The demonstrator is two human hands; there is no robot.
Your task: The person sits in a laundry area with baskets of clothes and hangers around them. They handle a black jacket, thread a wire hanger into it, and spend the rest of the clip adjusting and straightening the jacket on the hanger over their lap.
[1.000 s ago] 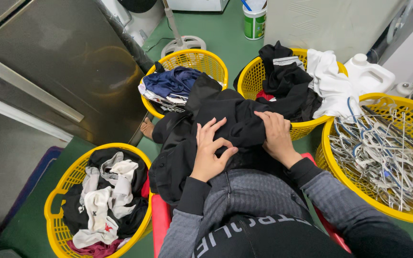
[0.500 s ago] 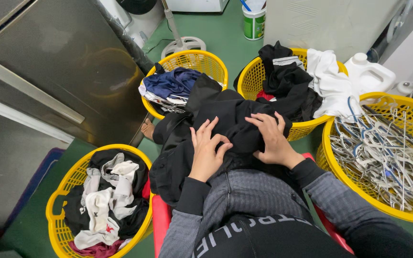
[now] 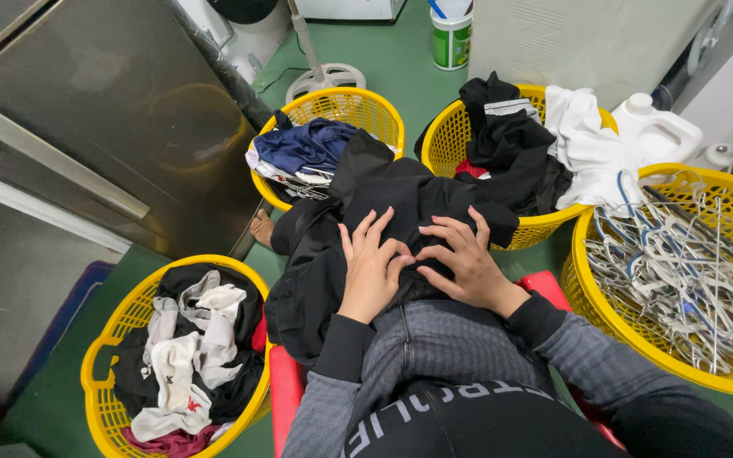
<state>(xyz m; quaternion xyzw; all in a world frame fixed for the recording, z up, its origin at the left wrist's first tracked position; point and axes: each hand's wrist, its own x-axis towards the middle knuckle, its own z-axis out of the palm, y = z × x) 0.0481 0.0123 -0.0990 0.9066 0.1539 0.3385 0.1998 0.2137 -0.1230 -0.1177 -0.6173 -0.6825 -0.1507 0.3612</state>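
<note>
In the middle of the frame, a big black cloth garment (image 3: 383,212) lies heaped over the person's lap. It hangs down on the left side, toward the green floor (image 3: 400,59).

The left hand (image 3: 372,270) lies flat on the garment with its fingers spread wide. It is open and grips nothing. The right hand (image 3: 467,261) is just beside it, also pressed on the black cloth. Its fingers are spread and bent a little, and the fingertips of the two hands nearly meet. It is open too and holds nothing.

The person wears grey ribbed sleeves with black cuffs and sits on a red seat (image 3: 286,399).

Four round yellow plastic baskets stand around the lap. The basket at the lower left (image 3: 99,399) holds black, white and dark red clothes. The basket at the top middle (image 3: 358,106) holds dark blue and white clothes. The black garment touches its rim. The basket at the upper right (image 3: 443,140) holds black clothes and a white cloth that hangs over its edge. The basket at the far right (image 3: 583,288) is full of thin wire hangers (image 3: 689,271).

A white plastic jug (image 3: 657,131) stands behind the right baskets. A green and white tub (image 3: 451,38) sits at the top of the frame. A shiny metal cabinet (image 3: 103,127) fills the upper left.
</note>
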